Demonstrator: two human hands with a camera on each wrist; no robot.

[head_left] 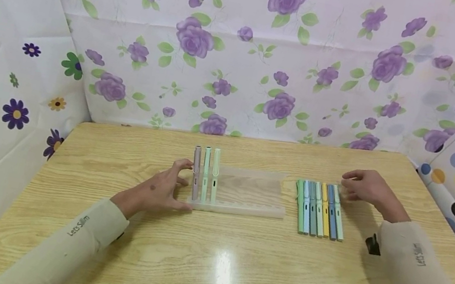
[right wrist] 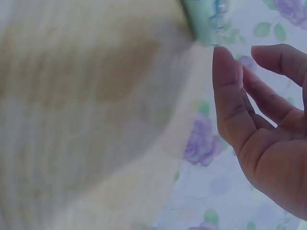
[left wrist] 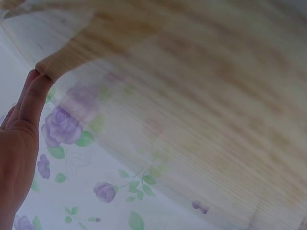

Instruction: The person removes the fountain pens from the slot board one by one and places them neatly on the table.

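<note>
In the head view my left hand (head_left: pixel 162 186) lies at the left end of a clear plastic tray (head_left: pixel 238 208), thumb and fingers spread beside a mauve pen (head_left: pixel 196 174). Whether it touches the tray cannot be made out. A mint green pen (head_left: pixel 205 176) and a pale green pen (head_left: pixel 214 178) stand side by side to the right of the mauve one in the tray. My right hand (head_left: pixel 367 189), fingers loosely bent, is by the upper right end of a row of pens (head_left: pixel 322 212). In the right wrist view its fingertips (right wrist: pixel 225 64) come close to a green pen end (right wrist: pixel 201 21); nothing shows between them.
The row holds several pens, among them a yellow pen (head_left: pixel 325 210) and a blue pen (head_left: pixel 332 214), on the wooden table (head_left: pixel 171 254). A small black item (head_left: pixel 373 245) lies near the right sleeve. Flowered sheeting (head_left: pixel 241 63) hangs behind the table.
</note>
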